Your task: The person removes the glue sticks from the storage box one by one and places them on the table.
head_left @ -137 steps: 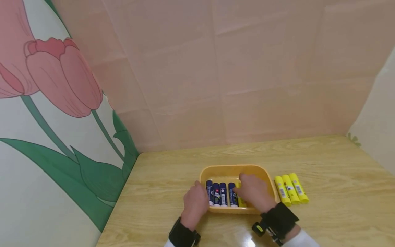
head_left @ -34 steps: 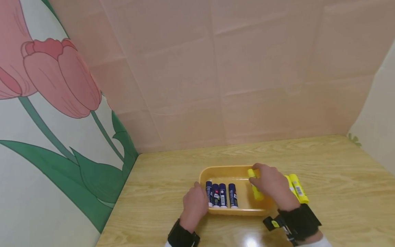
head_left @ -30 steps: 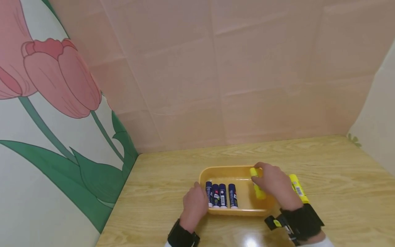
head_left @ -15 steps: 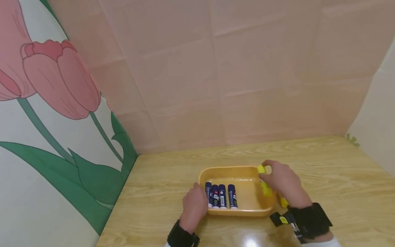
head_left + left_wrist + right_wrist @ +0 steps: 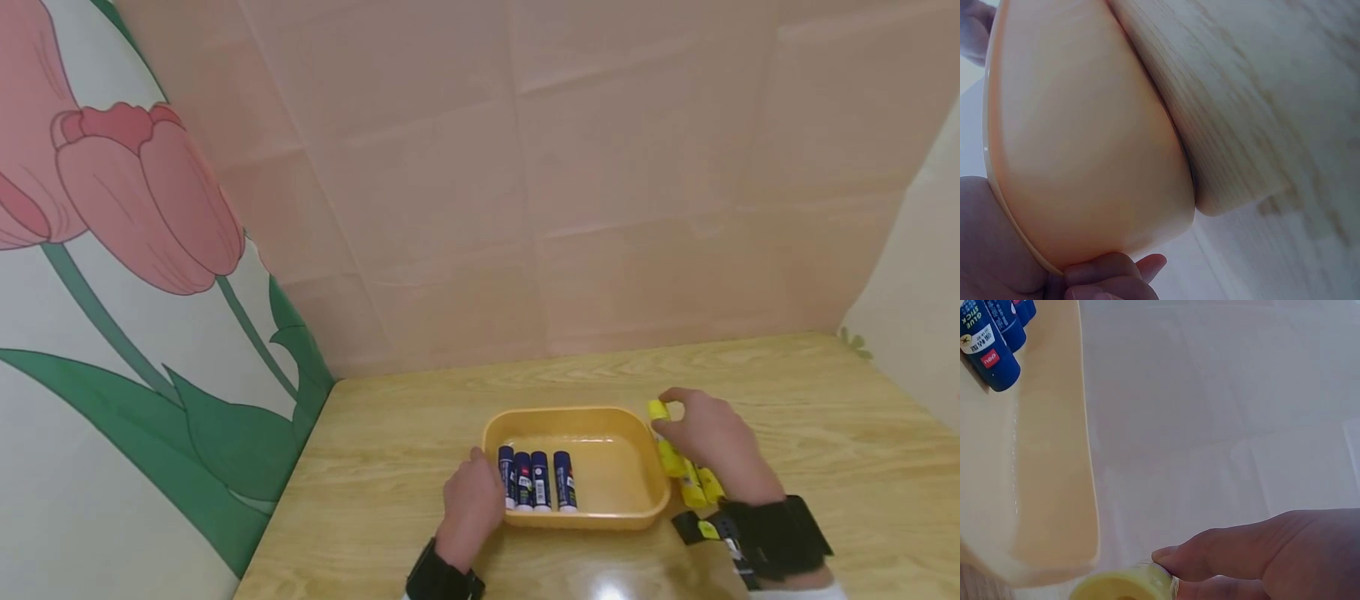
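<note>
My left hand (image 5: 472,492) grips the left rim of a yellow-orange plastic tray (image 5: 585,521); in the left wrist view its thumb and fingers (image 5: 1107,269) lie on either side of that rim. Several dark blue glue sticks (image 5: 542,482) lie in the tray's left half, one slightly apart from the others. Just outside the right rim, my right hand (image 5: 716,433) pinches a yellow glue stick (image 5: 667,442) between thumb and fingers. Its round end shows at the bottom of the right wrist view. Other yellow glue sticks (image 5: 697,487) lie on the table under that hand, partly hidden.
The tray stands on a wood-grain table (image 5: 397,433). A pinkish covered wall (image 5: 525,208) rises behind the table, and a wall with painted tulips (image 5: 135,200) is at the left. Both wrists wear black straps (image 5: 780,537).
My right hand has taken the yellow glue stick from inside the tray and carried it right, past the right rim. The left hand has stayed on the left rim.
</note>
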Demonstrator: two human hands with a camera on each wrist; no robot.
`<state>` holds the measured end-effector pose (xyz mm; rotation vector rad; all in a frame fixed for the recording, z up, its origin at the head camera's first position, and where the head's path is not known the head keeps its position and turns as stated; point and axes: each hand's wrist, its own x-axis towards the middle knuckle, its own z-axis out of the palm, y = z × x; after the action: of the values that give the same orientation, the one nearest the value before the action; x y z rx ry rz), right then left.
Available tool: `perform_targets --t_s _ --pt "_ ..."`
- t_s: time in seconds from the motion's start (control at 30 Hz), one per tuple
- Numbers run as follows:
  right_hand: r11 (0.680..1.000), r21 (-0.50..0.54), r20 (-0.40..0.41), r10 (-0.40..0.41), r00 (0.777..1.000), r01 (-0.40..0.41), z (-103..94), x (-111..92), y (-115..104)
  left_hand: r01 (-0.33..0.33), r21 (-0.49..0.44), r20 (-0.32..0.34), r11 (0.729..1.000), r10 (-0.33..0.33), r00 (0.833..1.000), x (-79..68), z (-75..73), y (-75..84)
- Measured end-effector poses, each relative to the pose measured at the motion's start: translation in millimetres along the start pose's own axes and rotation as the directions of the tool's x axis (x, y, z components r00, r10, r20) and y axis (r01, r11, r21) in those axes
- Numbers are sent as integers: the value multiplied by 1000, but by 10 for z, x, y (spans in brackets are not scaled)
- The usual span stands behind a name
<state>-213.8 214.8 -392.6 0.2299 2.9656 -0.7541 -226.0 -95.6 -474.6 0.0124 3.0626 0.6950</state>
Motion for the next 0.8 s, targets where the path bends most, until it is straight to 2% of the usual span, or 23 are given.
perform_targets --t_s 0.2,0.43,0.8 --pt "999 25 20 38 999 -39 -59 6 72 -10 22 -9 1000 10 1000 0 -4 2" --pt "999 -17 11 37 999 -36 -137 24 198 -18 26 -15 999 19 1000 -4 -1 0" --pt "996 -23 36 84 996 -83 -198 51 382 -27 27 -23 999 28 999 -7 12 -12"
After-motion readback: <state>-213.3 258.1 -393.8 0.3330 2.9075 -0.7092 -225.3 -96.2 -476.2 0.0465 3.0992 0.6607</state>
